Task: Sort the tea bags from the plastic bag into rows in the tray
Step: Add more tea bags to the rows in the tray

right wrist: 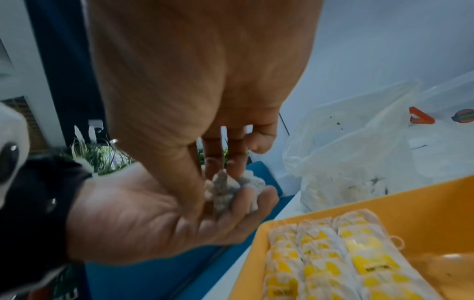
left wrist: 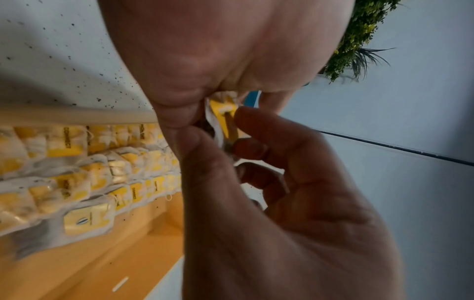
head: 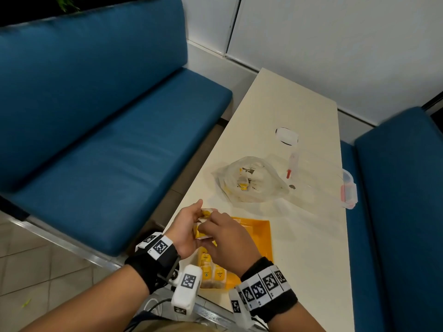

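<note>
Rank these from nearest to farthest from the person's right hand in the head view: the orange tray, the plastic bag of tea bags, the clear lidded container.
From the right hand:
1. Orange tray, directly beneath it.
2. Plastic bag, farther up the table.
3. Clear lidded container, beyond the bag toward the right edge.

Head view looks down; wrist views close, sharing the tray (head: 260,232).

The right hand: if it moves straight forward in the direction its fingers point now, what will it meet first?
Likely the tea bags it already pinches, then the left hand behind them; depth is unclear.
</note>
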The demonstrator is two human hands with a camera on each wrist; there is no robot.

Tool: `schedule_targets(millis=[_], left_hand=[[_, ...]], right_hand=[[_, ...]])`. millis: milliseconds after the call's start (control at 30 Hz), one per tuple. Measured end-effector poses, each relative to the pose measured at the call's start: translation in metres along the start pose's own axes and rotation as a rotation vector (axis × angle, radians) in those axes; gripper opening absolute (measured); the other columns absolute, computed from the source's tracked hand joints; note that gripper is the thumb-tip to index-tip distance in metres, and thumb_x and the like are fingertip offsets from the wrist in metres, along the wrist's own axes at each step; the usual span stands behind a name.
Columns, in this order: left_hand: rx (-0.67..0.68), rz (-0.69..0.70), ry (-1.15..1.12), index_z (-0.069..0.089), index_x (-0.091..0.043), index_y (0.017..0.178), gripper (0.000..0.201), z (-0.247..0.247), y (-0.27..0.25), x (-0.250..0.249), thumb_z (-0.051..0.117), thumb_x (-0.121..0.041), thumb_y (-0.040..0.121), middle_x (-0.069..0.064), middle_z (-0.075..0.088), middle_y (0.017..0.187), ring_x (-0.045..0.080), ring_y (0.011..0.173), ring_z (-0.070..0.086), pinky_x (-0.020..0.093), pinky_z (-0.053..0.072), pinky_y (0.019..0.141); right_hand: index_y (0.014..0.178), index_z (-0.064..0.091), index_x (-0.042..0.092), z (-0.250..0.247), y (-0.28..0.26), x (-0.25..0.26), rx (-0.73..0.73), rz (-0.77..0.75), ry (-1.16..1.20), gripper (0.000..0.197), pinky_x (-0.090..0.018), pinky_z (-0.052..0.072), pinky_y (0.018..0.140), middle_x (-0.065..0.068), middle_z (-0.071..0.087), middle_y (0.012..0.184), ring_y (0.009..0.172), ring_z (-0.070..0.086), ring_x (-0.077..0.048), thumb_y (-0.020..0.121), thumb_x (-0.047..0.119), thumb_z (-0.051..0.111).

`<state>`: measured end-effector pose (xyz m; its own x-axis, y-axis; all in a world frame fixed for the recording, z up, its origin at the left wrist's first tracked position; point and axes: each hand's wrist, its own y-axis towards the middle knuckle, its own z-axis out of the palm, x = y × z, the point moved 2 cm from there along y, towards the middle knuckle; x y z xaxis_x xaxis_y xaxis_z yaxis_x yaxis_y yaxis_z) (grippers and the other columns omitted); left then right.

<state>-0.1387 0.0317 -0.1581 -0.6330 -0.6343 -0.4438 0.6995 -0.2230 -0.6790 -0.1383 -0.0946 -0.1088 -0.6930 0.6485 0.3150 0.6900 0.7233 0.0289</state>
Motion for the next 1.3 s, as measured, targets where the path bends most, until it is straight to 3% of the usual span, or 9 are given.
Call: schedule_targets(millis=[167,300,400,600,700,800,933,1167,1300], left_hand=[[0.011,0.013,-0.003,0.070,-0.012,0.119,0.053,0.006,-0.003,-0.001,0.039,-0.052,0.103,0.008,0.070,0.111,0.019,0.095,0.067,0.034,0.052,0.077],[0.020,0.033,-0.049,0.066,-0.006,0.126,0.054,0.006,-0.001,-0.004,0.039,-0.049,0.105,0.011,0.066,0.104,0.022,0.084,0.067,0.032,0.058,0.068],[0.016,0.049,-0.078,0.063,-0.004,0.121,0.049,0.005,0.001,-0.007,0.045,-0.045,0.104,0.015,0.066,0.090,0.028,0.074,0.070,0.033,0.059,0.059],[0.032,0.061,-0.102,0.061,-0.002,0.123,0.048,0.003,0.006,-0.009,0.046,-0.044,0.104,0.019,0.070,0.103,0.029,0.084,0.072,0.039,0.062,0.072],[0.039,0.054,-0.114,0.060,-0.004,0.123,0.048,0.003,0.008,-0.009,0.046,-0.045,0.103,0.021,0.065,0.114,0.030,0.086,0.071,0.042,0.060,0.079],[0.033,0.037,-0.118,0.060,-0.004,0.124,0.048,0.002,0.010,-0.010,0.047,-0.045,0.103,0.021,0.064,0.113,0.031,0.087,0.070,0.041,0.059,0.078],[0.031,0.026,-0.107,0.061,-0.004,0.126,0.049,0.001,0.011,-0.009,0.048,-0.045,0.102,0.021,0.064,0.112,0.033,0.092,0.069,0.042,0.058,0.081],[0.034,0.013,-0.103,0.061,-0.004,0.126,0.049,-0.003,0.010,-0.009,0.049,-0.044,0.102,0.020,0.067,0.105,0.034,0.091,0.071,0.042,0.058,0.082],[0.035,0.002,-0.102,0.061,-0.004,0.126,0.048,-0.004,0.009,-0.008,0.050,-0.044,0.101,0.022,0.065,0.108,0.035,0.095,0.068,0.043,0.057,0.085]], right_hand=[[0.102,0.068,0.020,0.006,0.005,-0.003,-0.051,0.025,-0.028,0.022,-0.040,0.051,0.065,-0.001,0.055,0.096,0.082,0.054,-0.022,0.084,0.016,0.058],[0.097,0.068,0.020,0.001,0.002,-0.004,-0.153,0.076,0.154,0.013,-0.022,0.042,0.068,0.006,0.053,0.094,0.082,0.052,-0.012,0.088,0.019,0.059],[0.089,0.062,0.021,-0.007,0.001,-0.005,-0.229,0.185,0.311,0.002,-0.020,0.042,0.064,0.014,0.050,0.084,0.073,0.049,-0.003,0.088,0.022,0.061],[0.073,0.056,0.020,-0.020,-0.001,-0.016,-0.349,0.425,0.675,0.016,-0.018,0.042,0.060,0.005,0.065,0.078,0.074,0.060,-0.011,0.082,0.016,0.069],[0.065,0.046,0.017,-0.018,-0.002,-0.033,-0.383,0.502,0.885,0.018,-0.027,0.049,0.066,-0.001,0.072,0.089,0.088,0.066,-0.018,0.074,0.013,0.062],[0.069,0.041,0.002,-0.011,-0.005,-0.047,-0.356,0.523,1.004,0.021,-0.046,0.052,0.069,-0.028,0.066,0.084,0.090,0.065,-0.044,0.076,0.013,0.058],[0.066,0.040,0.000,-0.010,-0.011,-0.047,-0.332,0.496,1.084,0.022,-0.038,0.044,0.060,-0.023,0.055,0.069,0.074,0.063,-0.027,0.075,0.010,0.057],[0.063,0.042,0.002,-0.015,-0.017,-0.051,-0.338,0.428,1.097,0.021,-0.030,0.047,0.063,-0.015,0.052,0.075,0.076,0.065,-0.033,0.065,-0.003,0.062],[0.064,0.046,-0.001,-0.019,-0.021,-0.054,-0.363,0.424,1.045,0.017,-0.030,0.051,0.070,-0.023,0.055,0.077,0.081,0.063,-0.026,0.066,-0.008,0.062]])
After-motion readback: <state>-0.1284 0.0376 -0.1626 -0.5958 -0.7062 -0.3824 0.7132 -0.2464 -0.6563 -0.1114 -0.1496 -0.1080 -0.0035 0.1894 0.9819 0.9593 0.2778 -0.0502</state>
